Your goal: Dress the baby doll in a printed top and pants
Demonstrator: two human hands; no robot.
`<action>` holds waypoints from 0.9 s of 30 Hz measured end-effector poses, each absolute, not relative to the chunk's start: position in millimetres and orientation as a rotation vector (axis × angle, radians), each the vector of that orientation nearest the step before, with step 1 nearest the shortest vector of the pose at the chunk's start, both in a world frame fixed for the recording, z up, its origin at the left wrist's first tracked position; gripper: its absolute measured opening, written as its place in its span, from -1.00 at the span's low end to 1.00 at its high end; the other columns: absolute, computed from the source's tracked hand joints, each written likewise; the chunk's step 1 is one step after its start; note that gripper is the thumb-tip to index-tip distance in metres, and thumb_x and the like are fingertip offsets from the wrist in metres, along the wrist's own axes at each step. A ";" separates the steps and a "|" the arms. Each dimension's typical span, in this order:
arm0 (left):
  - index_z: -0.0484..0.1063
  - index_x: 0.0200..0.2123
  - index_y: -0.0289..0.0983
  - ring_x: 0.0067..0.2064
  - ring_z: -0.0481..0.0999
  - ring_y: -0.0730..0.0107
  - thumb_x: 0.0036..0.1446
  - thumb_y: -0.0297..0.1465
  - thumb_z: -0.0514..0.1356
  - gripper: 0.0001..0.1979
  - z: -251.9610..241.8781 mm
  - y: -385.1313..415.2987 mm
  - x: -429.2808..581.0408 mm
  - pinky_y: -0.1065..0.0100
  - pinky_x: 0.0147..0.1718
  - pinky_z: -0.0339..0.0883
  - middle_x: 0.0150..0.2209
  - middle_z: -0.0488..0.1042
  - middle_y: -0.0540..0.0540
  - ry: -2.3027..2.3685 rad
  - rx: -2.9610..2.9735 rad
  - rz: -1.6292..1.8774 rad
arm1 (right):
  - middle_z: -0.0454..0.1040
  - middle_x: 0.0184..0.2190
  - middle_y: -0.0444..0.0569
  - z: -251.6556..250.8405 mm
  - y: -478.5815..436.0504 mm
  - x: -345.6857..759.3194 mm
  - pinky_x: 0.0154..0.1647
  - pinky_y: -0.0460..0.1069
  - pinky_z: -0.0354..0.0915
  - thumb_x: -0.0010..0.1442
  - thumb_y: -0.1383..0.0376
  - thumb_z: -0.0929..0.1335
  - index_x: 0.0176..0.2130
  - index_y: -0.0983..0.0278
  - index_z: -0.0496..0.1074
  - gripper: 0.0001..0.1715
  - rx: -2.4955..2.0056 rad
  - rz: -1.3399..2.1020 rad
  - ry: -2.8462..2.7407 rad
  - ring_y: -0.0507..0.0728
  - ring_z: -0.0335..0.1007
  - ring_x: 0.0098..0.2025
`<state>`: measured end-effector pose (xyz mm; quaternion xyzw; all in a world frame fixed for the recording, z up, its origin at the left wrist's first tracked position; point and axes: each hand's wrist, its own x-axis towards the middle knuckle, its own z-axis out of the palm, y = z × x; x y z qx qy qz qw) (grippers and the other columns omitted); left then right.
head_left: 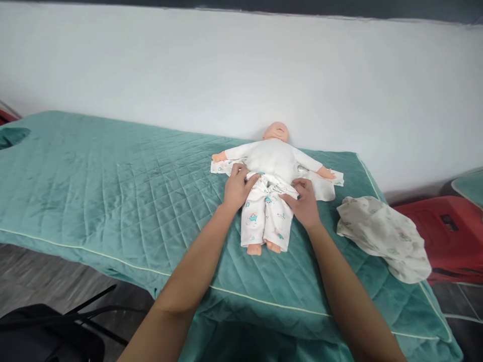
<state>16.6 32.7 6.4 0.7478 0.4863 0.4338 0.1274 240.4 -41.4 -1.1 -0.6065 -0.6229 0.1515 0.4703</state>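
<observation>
A baby doll (pixel 272 156) lies on its back on a green quilted bed (pixel 113 191), head toward the white wall. It wears a white top and white patterned trousers (pixel 266 216), and lies on an open patterned garment (pixel 324 187). My left hand (pixel 237 188) grips the trousers' waistband at the doll's left-hand side. My right hand (pixel 305 202) pinches the waistband on the other side. Both hands have fingers curled on the fabric.
A crumpled patterned cloth (pixel 385 236) lies on the bed to the right of the doll. A red object (pixel 445 231) stands beyond the bed's right edge. A black chair (pixel 49 332) sits at the lower left on the grey floor.
</observation>
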 end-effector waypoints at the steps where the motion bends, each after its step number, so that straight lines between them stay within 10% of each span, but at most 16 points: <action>1: 0.42 -0.29 -0.23 -0.13 0.48 0.33 0.32 -0.14 0.18 -0.73 5.7 28.5 15.5 0.34 -0.18 0.33 -0.05 0.40 -0.12 1.438 2.171 1.255 | 0.34 -0.06 0.08 -0.8 -42.0 239.7 -0.06 0.10 0.32 0.08 0.02 0.49 -0.44 0.22 0.36 -0.62 -1.493 0.351 -1.529 0.23 0.34 0.00; 27: 0.46 -0.26 -0.23 -0.16 0.48 0.33 0.38 -0.08 0.07 -0.63 -0.6 -27.4 8.5 0.32 -0.24 0.30 -0.08 0.42 -0.12 1.553 2.168 1.207 | 0.14 -0.64 -0.23 12.5 -83.7 217.5 -0.48 -0.05 0.02 0.16 -0.10 0.38 -0.57 0.23 0.22 -0.43 -1.579 0.583 -1.541 0.01 0.10 -0.51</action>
